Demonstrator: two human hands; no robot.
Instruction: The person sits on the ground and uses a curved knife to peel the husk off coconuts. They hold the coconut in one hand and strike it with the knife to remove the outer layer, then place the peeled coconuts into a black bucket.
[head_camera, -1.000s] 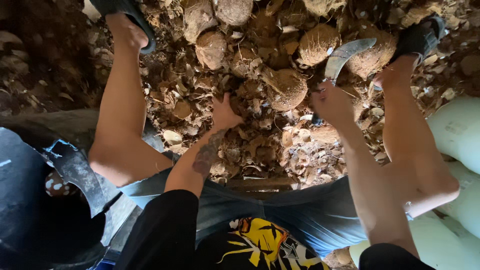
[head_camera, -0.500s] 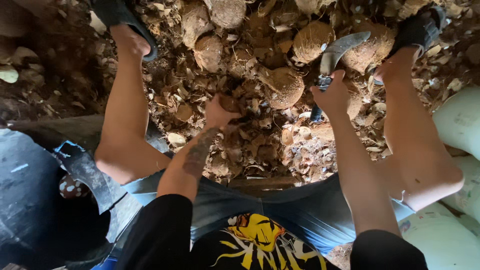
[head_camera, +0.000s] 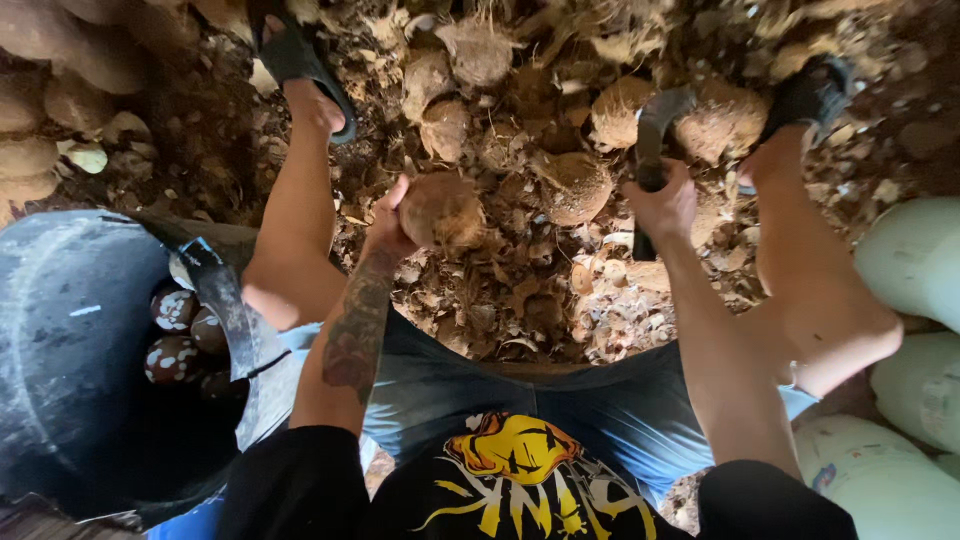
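1. The left hand (head_camera: 388, 222) cups a brown husked coconut (head_camera: 442, 212), fingers curled round its side, above the husk-strewn ground (head_camera: 520, 290).
2. The right hand (head_camera: 662, 205) is fisted round the handle of a curved blade (head_camera: 655, 125).
3. A black bin (head_camera: 90, 360) on the left holds peeled coconuts (head_camera: 172, 330).

Brown husked coconut (head_camera: 440, 212) at twelve o'clock; black bucket (head_camera: 70, 400) at nine holds dark, white-speckled shells (head_camera: 172, 335); pale green sacks (head_camera: 915, 330) at three.
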